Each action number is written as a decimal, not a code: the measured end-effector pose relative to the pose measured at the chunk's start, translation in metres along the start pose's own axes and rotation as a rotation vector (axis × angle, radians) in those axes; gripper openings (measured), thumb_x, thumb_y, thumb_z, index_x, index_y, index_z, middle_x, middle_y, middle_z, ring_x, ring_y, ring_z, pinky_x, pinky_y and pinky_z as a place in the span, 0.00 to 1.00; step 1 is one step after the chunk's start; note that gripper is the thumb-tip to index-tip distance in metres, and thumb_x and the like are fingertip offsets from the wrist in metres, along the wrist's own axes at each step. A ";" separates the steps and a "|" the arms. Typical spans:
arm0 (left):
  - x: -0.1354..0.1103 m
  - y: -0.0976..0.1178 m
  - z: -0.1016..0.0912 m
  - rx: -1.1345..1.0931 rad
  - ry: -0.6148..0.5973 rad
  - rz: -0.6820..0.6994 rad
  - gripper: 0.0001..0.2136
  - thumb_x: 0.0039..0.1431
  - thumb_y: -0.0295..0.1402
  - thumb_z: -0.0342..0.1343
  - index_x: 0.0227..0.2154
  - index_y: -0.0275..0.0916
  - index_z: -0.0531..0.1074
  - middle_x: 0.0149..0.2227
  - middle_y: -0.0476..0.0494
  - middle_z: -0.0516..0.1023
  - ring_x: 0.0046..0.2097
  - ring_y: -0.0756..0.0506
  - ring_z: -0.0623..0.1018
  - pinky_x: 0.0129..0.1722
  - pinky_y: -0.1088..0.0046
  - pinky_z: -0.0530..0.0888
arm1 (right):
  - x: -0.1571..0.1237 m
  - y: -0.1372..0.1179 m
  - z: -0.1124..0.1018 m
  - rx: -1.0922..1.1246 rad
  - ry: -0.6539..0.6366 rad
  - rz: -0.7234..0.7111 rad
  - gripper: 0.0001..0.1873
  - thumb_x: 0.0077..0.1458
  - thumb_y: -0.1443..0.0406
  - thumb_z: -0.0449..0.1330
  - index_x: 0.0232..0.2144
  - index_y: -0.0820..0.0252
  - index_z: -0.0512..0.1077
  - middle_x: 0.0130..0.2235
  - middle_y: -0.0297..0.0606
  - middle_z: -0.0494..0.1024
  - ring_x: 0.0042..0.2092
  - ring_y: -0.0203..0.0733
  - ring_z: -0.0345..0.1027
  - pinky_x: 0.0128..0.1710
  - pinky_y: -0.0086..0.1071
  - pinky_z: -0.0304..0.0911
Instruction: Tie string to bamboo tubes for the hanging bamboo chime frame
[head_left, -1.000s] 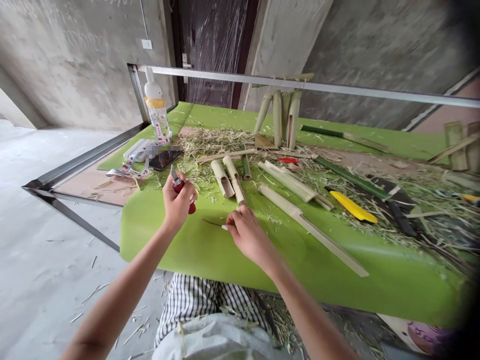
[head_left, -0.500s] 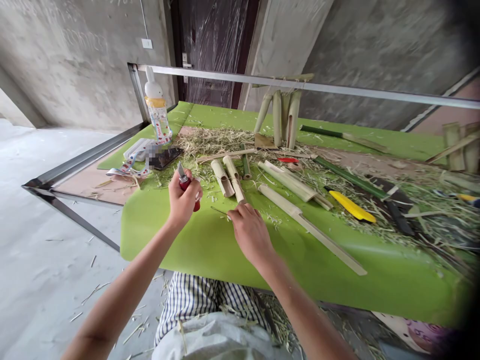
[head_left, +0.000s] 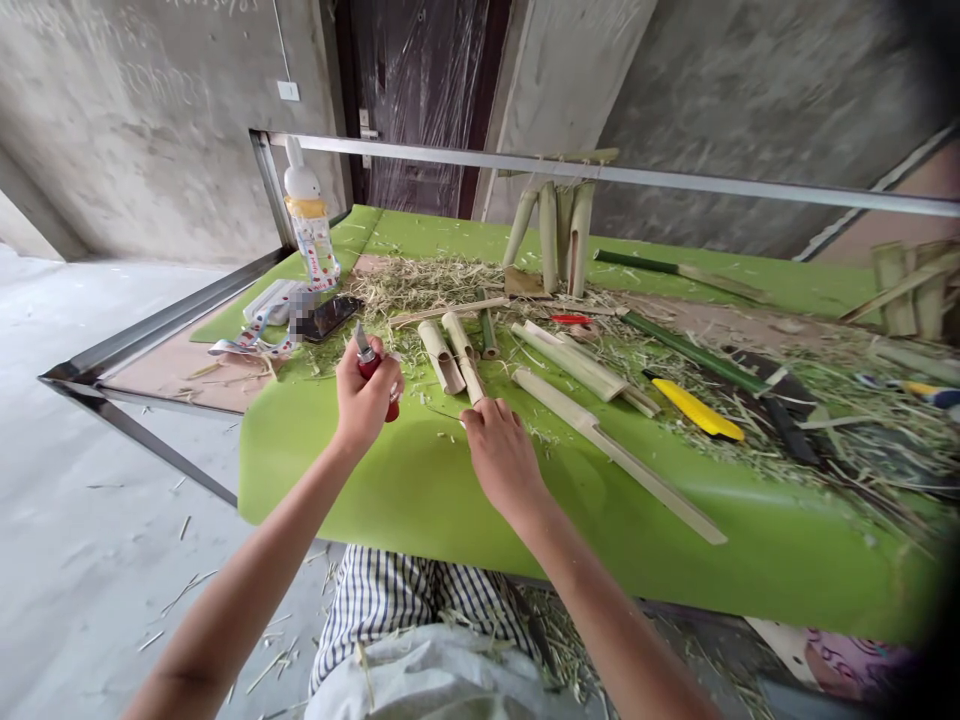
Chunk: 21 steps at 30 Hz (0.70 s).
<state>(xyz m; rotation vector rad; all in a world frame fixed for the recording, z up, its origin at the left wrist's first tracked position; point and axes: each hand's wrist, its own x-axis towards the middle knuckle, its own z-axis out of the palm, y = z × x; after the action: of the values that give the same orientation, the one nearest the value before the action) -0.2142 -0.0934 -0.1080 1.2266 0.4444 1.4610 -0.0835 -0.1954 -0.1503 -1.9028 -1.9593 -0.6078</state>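
My left hand (head_left: 366, 395) is closed around a red-handled knife (head_left: 367, 360), its short blade pointing up and away from me. My right hand (head_left: 504, 452) is closed, fingers curled downward. A thin dark sliver (head_left: 444, 412) sticks out to the left from beside its thumb. Just beyond these fingers lies a cut bamboo tube with a narrow tongue (head_left: 461, 350); the fingers hide the tongue's near end, and I cannot tell whether they touch it. Left of it is a short bamboo tube with an open notch (head_left: 440, 358).
Right of my hand lie a long bamboo piece (head_left: 600, 430), split bamboo (head_left: 574, 362) and a yellow-handled tool (head_left: 696, 408). Shavings (head_left: 442, 280) cover the back, near standing bamboo tubes (head_left: 551, 235). A bottle (head_left: 311, 235) and phone (head_left: 330, 316) are on the left. A metal rail (head_left: 465, 158) crosses behind.
My right hand has shifted slightly right and up relative to the table, and the thin sliver has moved with it. My left hand keeps the knife in nearly the same place.
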 end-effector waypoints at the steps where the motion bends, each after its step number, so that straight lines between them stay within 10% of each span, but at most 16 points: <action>1: 0.000 0.000 0.000 -0.003 0.001 -0.005 0.10 0.44 0.24 0.54 0.26 0.41 0.58 0.16 0.60 0.57 0.15 0.57 0.59 0.14 0.81 0.59 | 0.000 0.001 0.000 -0.013 0.012 0.002 0.18 0.56 0.78 0.44 0.34 0.64 0.72 0.32 0.45 0.70 0.36 0.45 0.67 0.34 0.42 0.71; 21: 0.001 -0.008 0.010 0.002 -0.011 -0.059 0.10 0.43 0.24 0.53 0.27 0.40 0.57 0.15 0.61 0.57 0.16 0.57 0.59 0.15 0.82 0.59 | -0.002 0.008 0.003 0.080 -0.035 -0.002 0.15 0.46 0.82 0.57 0.34 0.65 0.75 0.36 0.42 0.74 0.38 0.44 0.69 0.38 0.39 0.72</action>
<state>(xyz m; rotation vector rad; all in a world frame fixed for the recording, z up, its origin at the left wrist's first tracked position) -0.2021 -0.0935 -0.1100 1.2133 0.4708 1.4032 -0.0749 -0.1953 -0.1532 -1.8756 -1.9763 -0.4917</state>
